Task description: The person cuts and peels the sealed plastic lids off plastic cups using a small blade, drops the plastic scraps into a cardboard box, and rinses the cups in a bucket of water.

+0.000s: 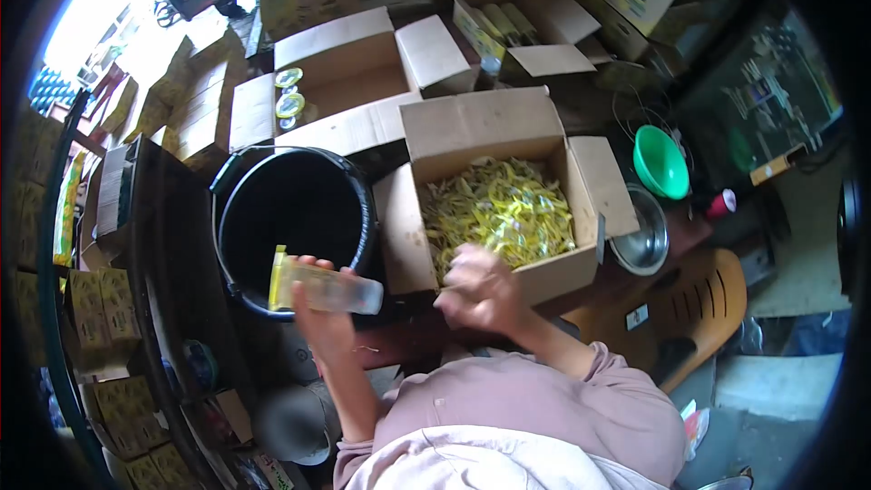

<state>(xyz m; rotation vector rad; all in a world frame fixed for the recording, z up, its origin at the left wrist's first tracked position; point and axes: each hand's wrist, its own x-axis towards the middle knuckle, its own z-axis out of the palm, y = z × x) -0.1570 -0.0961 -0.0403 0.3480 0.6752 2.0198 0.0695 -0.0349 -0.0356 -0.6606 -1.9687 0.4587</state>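
A clear container with a yellow end [325, 289] lies across my left hand [319, 310], whose fingers are wrapped round it above the near rim of a black bucket [238, 295]. Its other end, pale and whitish, points right. My right hand [481, 289] is curled and slightly blurred at the near edge of an open cardboard box [476, 122]; what its fingers hold, if anything, cannot be made out. Yellow strips or wrappers [508, 209] fill much of that box.
Behind the bucket, an open carton [354, 73] has several round-topped containers [289, 105] at its left side. A green bowl [660, 161], a metal bowl [644, 234] and an orange chair [694, 295] are on the right. Stacked cartons [102, 308] line the left.
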